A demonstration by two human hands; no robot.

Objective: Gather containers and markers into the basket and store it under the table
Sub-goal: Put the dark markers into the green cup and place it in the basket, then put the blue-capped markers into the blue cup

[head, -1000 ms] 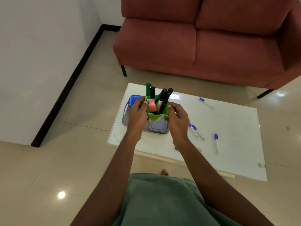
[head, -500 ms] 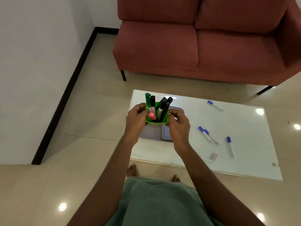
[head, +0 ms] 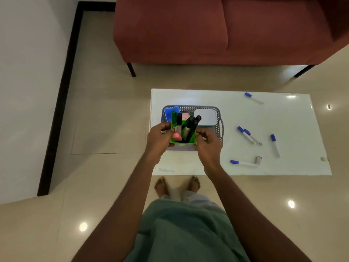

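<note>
Green plastic sits between your two hands: it is a small green cup (head: 184, 139), and you hold it from both sides. Your left hand (head: 159, 138) grips the left wall of the cup, and your right hand (head: 208, 144) grips the right wall with curled fingers. The hands are close together, with only the cup between them.

The cup stands upright and is full. A green marker (head: 174, 118) and several black markers (head: 194, 122) stick up from it, leaning a little away from you, and a pink highlighter (head: 176, 136) shows at the left side near your left thumb.

You hold the cup over the near left part of the grey basket (head: 220, 127). From this view I cannot tell whether the bottom of the cup already touches the basket floor or is a little above it. The basket stands on the left part of the white table (head: 294, 118). Inside it, behind the cup, a blue container (head: 170, 112) is in the far left corner and a white container (head: 205, 116) fills the far right part; something pink lies between them, mostly hidden by the markers.

To the right of the basket, well apart from your hands, five blue-capped markers (head: 275, 145) lie loose on the table. One is near the far edge, two touch each other in the middle, one lies further right, and one is near the front edge, with a small white piece (head: 258, 160) at its end.

A red sofa (head: 188, 29) stands behind the table. Your bare feet (head: 160, 186) are on the floor just before the near edge of the table.
</note>
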